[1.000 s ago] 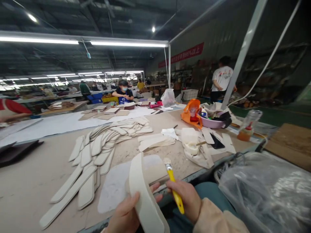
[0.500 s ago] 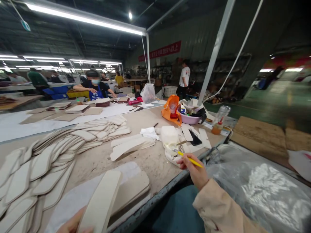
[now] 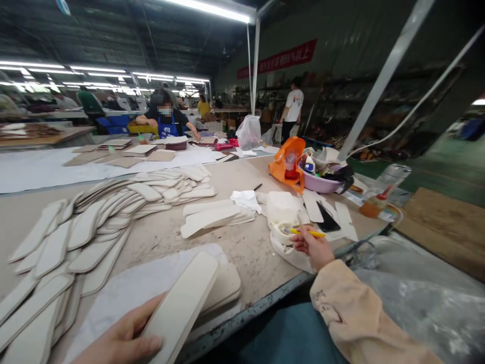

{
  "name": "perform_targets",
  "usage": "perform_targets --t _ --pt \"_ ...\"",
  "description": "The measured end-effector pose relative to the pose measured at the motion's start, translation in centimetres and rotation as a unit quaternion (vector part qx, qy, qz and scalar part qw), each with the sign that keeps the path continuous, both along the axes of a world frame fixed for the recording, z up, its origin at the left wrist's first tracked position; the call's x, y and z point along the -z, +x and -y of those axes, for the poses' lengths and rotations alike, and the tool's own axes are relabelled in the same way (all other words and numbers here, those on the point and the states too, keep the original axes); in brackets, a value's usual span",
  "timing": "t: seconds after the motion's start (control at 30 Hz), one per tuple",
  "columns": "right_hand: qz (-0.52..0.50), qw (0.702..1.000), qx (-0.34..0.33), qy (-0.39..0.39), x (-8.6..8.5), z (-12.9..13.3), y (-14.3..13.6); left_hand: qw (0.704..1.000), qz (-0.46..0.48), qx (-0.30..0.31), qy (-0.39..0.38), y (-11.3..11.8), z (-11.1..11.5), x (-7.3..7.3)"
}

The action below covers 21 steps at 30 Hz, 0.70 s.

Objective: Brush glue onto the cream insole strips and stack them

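My left hand grips a long, pale, round-ended piece at the bottom centre, thumb on top. Behind it lies a small stack of similar pieces on a white sheet. Further right, my right hand is closed round a yellow-handled tool, whose tip is over a white, open container. A large spread of pale pieces covers the left of the table. A smaller pile and a crumpled white cloth lie in the middle.
Behind the container are an orange bag, a purple basin and a black phone. A bottle of amber liquid stands at the right. The table's edge runs diagonally near me. A person in a blue apron is across the table.
The view has shifted, and more of my left hand and its piece now shows. My right hand has brought the yellow tool lower and flatter, its tip still over the container.
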State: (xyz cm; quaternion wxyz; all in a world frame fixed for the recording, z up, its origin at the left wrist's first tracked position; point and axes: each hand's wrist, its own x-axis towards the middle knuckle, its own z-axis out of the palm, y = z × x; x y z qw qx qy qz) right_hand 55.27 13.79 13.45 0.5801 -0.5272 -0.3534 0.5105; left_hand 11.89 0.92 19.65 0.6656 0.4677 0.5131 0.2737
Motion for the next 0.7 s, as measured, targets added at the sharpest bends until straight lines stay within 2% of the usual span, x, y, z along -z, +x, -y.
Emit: perform_targets --t 0.1,0.17,0.3,0.4,0.47,0.53,0.6,0.67,0.7 --pt "0.008 1.000 0.017 -0.006 0.8 0.5 0.2 0.999 0.018 0.049 0.007 0.7 -0.2 -1.1" --pt "0.015 0.999 0.035 -0.012 1.1 1.1 0.2 0.998 0.038 0.057 0.012 1.2 -0.3 -1.5" --pt "0.011 0.997 0.059 -0.047 0.8 3.3 -0.5 0.999 0.037 0.025 0.032 2.2 0.3 -2.0" --pt "0.000 0.995 0.047 -0.086 0.0 5.7 -1.9 0.998 0.030 -0.008 0.047 3.3 1.5 -2.0" --pt "-0.046 0.993 0.000 -0.109 -0.7 7.5 -3.8 0.999 0.045 -0.015 0.025 4.3 2.4 -1.5" --pt "-0.112 0.982 -0.087 -0.121 -1.6 9.4 -6.6 0.998 0.063 -0.029 0.008 5.6 3.2 -0.5" --pt "-0.171 0.960 -0.186 -0.125 -2.5 10.9 -10.0 0.995 0.079 -0.055 0.011 7.2 3.9 0.8" --pt "-0.210 0.940 -0.252 -0.097 -3.4 11.6 -13.3 0.993 0.094 -0.074 0.004 8.9 4.5 2.2" --pt "-0.222 0.937 -0.260 -0.078 -3.7 11.7 -14.7 0.992 0.101 -0.077 -0.007 9.7 4.8 2.9"
